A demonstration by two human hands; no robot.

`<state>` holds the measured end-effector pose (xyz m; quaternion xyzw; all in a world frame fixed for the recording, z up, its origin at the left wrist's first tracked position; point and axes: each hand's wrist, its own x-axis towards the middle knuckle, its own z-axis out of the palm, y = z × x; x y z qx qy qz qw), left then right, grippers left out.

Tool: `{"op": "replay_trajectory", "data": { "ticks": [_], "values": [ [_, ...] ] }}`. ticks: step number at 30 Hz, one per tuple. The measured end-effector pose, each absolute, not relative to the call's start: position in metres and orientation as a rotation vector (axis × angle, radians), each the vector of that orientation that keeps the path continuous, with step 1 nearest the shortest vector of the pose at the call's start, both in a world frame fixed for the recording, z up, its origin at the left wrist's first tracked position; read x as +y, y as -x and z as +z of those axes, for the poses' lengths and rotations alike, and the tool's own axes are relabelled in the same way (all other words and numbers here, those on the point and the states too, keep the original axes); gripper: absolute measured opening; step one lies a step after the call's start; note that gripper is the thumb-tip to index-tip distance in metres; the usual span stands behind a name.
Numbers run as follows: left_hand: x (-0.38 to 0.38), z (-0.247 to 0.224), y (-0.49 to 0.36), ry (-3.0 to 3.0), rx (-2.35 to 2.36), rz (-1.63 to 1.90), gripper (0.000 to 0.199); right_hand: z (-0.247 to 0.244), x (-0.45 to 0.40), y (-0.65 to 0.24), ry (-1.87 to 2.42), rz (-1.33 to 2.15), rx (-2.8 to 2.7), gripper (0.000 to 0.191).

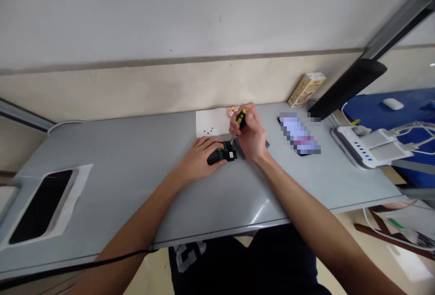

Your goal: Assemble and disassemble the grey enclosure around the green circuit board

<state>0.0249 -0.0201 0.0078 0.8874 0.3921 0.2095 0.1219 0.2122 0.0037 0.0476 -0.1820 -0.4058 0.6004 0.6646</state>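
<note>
My left hand (202, 157) lies closed around a small opened black device (214, 157) on the grey table. Green circuit board shows inside it, and a white label sits on a black part at its right end. In my right hand (253, 132) is a screwdriver (242, 118) with a black and yellow handle. Its thin metal shaft slants down, and the tip meets the circuit board area; exact contact is too small to make out. Behind the device, several tiny dark screws (208, 131) rest on a white paper sheet (207, 118).
A dark flat piece (267, 142) lies partly behind my right wrist. To the right are a lit phone (299, 134), a small carton (306, 89) and a white charging station (363, 147). A dark-screened tablet-like device (42, 206) lies on paper at left. A wall borders the back.
</note>
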Motion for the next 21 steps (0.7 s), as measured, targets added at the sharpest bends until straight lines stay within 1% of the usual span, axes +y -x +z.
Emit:
{"op": "replay_trajectory", "data": {
  "ticks": [5, 9, 21],
  "values": [
    [-0.0196, 0.0033, -0.0240, -2.592, 1.129, 0.643, 0.033, 0.0477, 0.0027, -0.2097, 0.450, 1.379, -0.932, 0.034],
    [-0.0192, 0.0023, -0.0239, -2.579, 1.119, 0.654, 0.031, 0.0481, 0.0022, -0.2097, 0.517, 1.333, -0.954, 0.037],
    [-0.0183, 0.0014, -0.0238, -2.583, 1.120, 0.657, 0.031, 0.0474, 0.0010, -0.2103, 0.511, 1.323, -1.000, 0.037]
  ]
}}
